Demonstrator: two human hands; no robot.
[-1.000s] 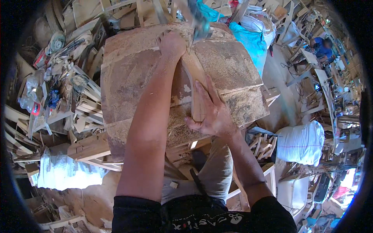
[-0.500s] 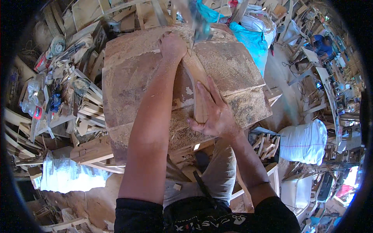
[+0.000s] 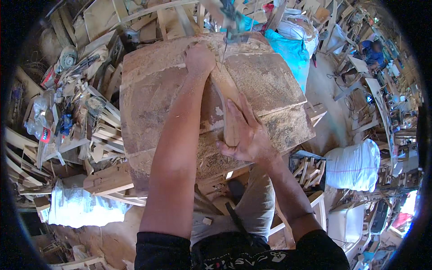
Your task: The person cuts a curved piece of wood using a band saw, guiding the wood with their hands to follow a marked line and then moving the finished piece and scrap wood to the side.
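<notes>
A curved wooden piece (image 3: 230, 86) lies flat on the sawdust-covered saw table (image 3: 157, 101), its far end against the thin upright blade (image 3: 223, 57) of a band saw. Above that blade hangs the saw's greenish blade guide (image 3: 232, 20). My left hand (image 3: 200, 58) is closed at the far end of the piece, just left of the blade; its fingertips are partly hidden. At the near end, my right hand (image 3: 248, 137) grips the wood, thumb at its left edge and fingers stretched along its right side.
Wood offcuts (image 3: 105, 128) are heaped left of the table. Turquoise and white sacks (image 3: 290, 45) stand beyond its far right corner. A full white sack (image 3: 353, 164) sits at the right. Farther off, another person (image 3: 372, 53) in blue is among benches.
The whole view has shifted down slightly. Both hands stay on the wooden piece, in nearly the same place by the blade.
</notes>
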